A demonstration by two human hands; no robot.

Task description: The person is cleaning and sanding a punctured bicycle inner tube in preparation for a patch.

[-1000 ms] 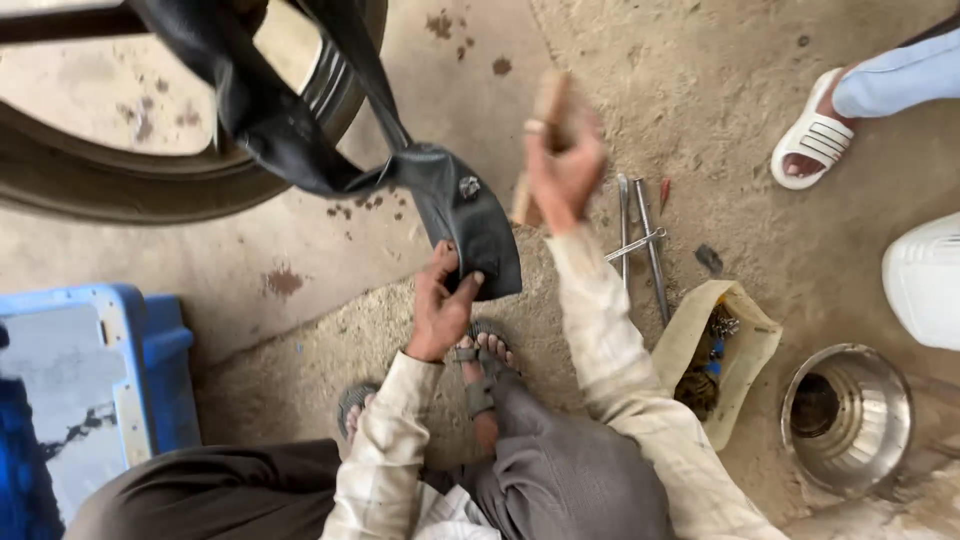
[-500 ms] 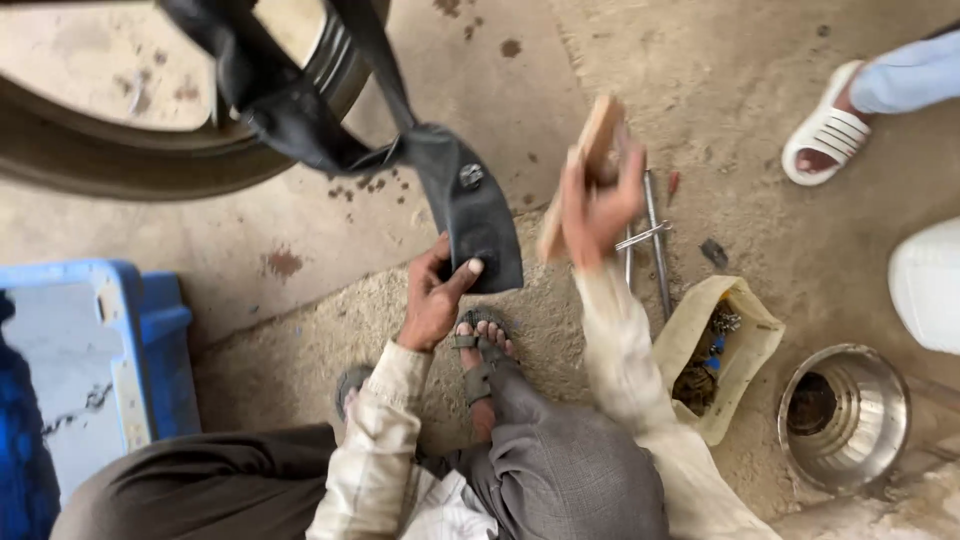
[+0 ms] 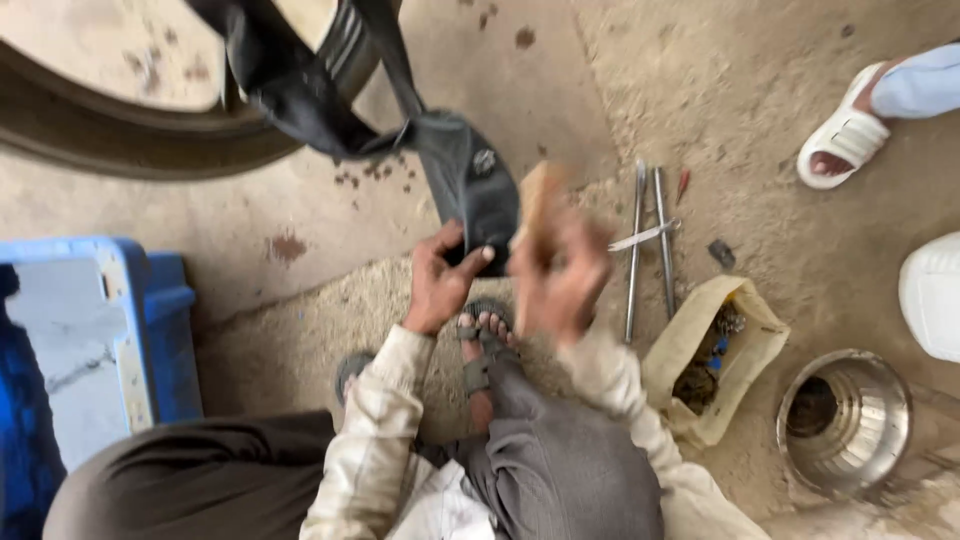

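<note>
Head view, looking down at a squatting person on a sandy concrete floor. Left hand (image 3: 440,285) grips the lower edge of a black rubber tube (image 3: 470,185), thumb and fingers pinched on it; the tube hangs down from a large tyre (image 3: 150,140) at upper left and ends just above the person's sandalled foot (image 3: 485,335). Right hand (image 3: 562,280) is motion-blurred, closed around a wooden block (image 3: 535,205) held upright, its top edge just beside the tube's right side; whether block and tube are touching cannot be told through the blur. Both sleeves are pale and creased; grey trousers at the bottom of the frame. Right of the hands, two metal rods (image 3: 648,240) lie parallel on the ground with a thin flat blade (image 3: 642,237) laid across them, and a small red-handled tool (image 3: 682,185) near their upper ends. A small dark piece (image 3: 721,253) lies just past the rods. Below these, an open tan bag (image 3: 700,345) holds dark mixed parts. A steel pot (image 3: 845,420) stands at lower right, near the bag. A blue crate (image 3: 95,340) sits at left. Another person's foot in a white slipper (image 3: 845,130) shows at upper right; a white rounded object (image 3: 930,295) is at the right edge.
</note>
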